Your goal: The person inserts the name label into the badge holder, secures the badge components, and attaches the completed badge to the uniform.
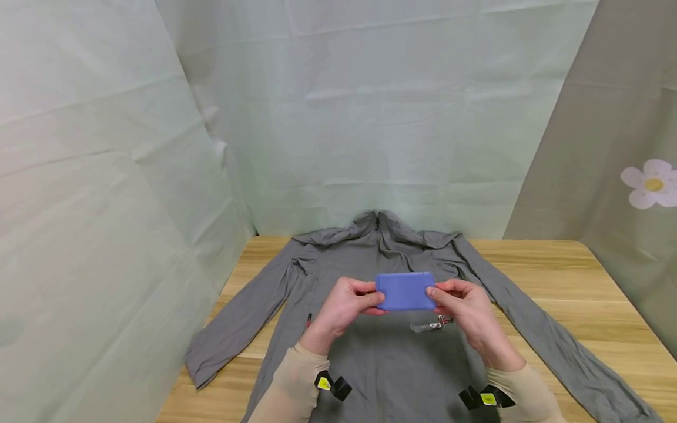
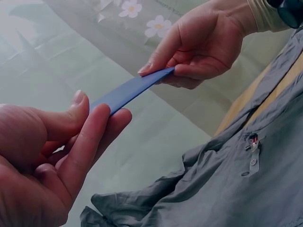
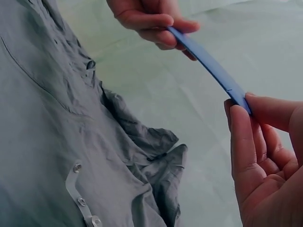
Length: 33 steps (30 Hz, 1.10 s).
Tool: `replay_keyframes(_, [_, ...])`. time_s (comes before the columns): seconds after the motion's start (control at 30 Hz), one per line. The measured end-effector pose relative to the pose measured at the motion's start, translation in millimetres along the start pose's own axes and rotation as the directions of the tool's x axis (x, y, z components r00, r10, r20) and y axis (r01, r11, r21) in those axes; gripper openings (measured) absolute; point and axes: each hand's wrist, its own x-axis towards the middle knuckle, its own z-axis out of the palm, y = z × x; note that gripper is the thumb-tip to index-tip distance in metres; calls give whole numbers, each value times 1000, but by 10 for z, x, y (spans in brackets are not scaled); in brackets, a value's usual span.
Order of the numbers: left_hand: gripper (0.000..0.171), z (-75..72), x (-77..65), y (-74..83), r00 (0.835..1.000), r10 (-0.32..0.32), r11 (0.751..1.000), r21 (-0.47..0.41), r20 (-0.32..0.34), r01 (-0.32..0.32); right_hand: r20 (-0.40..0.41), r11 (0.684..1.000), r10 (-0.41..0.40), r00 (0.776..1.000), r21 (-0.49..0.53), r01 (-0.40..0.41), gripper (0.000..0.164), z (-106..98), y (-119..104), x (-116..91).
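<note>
A thin, flat blue rectangular case [image 1: 405, 291] is held level above a grey jacket [image 1: 375, 364], its broad face toward the head camera. My left hand [image 1: 349, 302] pinches its left end between thumb and fingers. At the opposite end, my right hand [image 1: 468, 308] grips it the same way. Both wrist views show the case nearly edge-on, with the left hand [image 2: 61, 151] and the right hand [image 3: 270, 146] at its two ends. Beneath the case, a small strip with metal snaps [image 1: 428, 326] lies on the jacket front.
The jacket lies spread on a wooden table [image 1: 571, 282], collar at the back edge, sleeves reaching out left [image 1: 238, 320] and right [image 1: 560, 341]. Pale cloth hangs behind and at the left [image 1: 106, 205]. A flower print [image 1: 654, 184] shows on the right cloth.
</note>
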Motion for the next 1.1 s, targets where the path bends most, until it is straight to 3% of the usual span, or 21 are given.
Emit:
replay_keyframes(0.67, [32,-32,20,18,1000,-22,1000,-15,8,22,18,1000,6,1000,0,-6,12,4,-10,5])
replay_keyframes(0.93, [37,-32,37,16,1000,-21,1000,-8,9,21,67,1000,-6,998,27,4,7,4,-12,0])
replay_keyframes(1.1, [41,-24,32,20,1000,-30,1000,11,0,30,91,1000,-13,996,0,13,12,25,-3,-6])
